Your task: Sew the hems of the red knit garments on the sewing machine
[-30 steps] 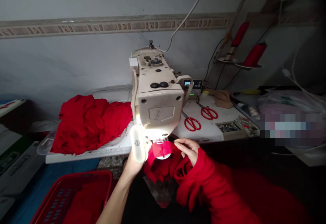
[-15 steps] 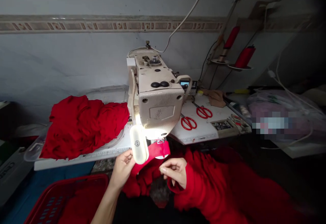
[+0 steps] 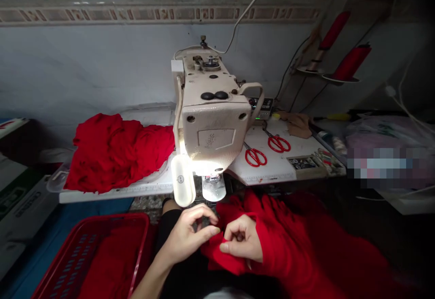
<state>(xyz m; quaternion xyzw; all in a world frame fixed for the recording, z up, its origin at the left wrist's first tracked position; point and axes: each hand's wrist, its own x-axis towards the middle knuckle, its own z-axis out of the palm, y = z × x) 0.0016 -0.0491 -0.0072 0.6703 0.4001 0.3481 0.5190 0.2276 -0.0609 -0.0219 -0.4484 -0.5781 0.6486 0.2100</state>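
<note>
Two hands on the job, low in front of the sewing machine (image 3: 215,127). Our red cloth (image 3: 233,262) is bunched over the lap, nearer us than the machine's lit white bed (image 3: 214,190) and below worktop (image 3: 251,176) height.

Right hand (image 3: 224,240): thumb and bent forefinger closed down, looks like a pinch on the cloth edge. Left hand (image 3: 218,225): fingers curved, thumb and forefinger slightly parted, tips just beside that edge. No grip we can see; contact, can't tell.

Doing it well, our read: let the right pinch be the datum, bring the left thumb and forefinger onto the same edge close by, then run outward so the edge lies flat between both hands. Light tension only; knit-looking stuff like this probably stretches. Check for a doubled layer under the thumb before letting either side go. Support the bulk so its weight doesn't drag on the pinch.

Orientation: handled end points left, toward our left hand, with a corner drooping toward the lap. Long axis, as far as folds let us judge, runs sideways, from the fingers out right along the forearm. Can't tell where cloth stops and sleeve starts there.
</note>
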